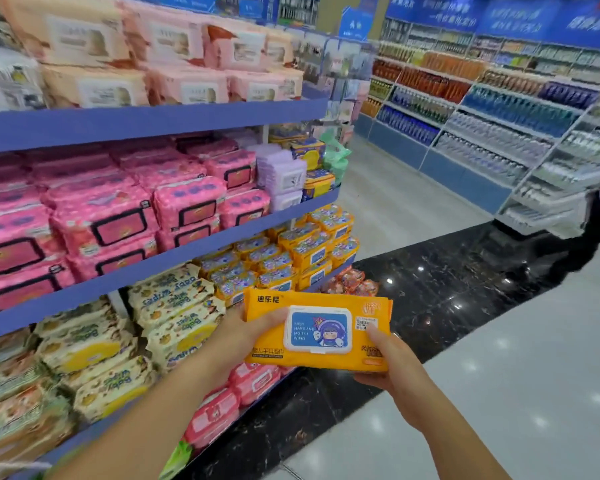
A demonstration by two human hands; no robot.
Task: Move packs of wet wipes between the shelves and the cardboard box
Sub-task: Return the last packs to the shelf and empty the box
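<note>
An orange pack of wet wipes (326,306) with a blue and white lid is held flat in front of me, above the floor beside the shelves. My left hand (246,336) grips its left end, thumb on top. My right hand (390,358) grips its right end, thumb lying on the top face near the barcode. Several matching orange packs (302,251) are stacked on the third shelf just beyond it. The cardboard box is not in view.
Blue shelves (153,119) on my left carry peach, pink, lilac and cream wipe packs. Pink packs (229,400) fill the lowest shelf under my arms. A black marble strip (447,289) and pale floor tiles run to the right. Bottle shelving (482,140) lines the far aisle.
</note>
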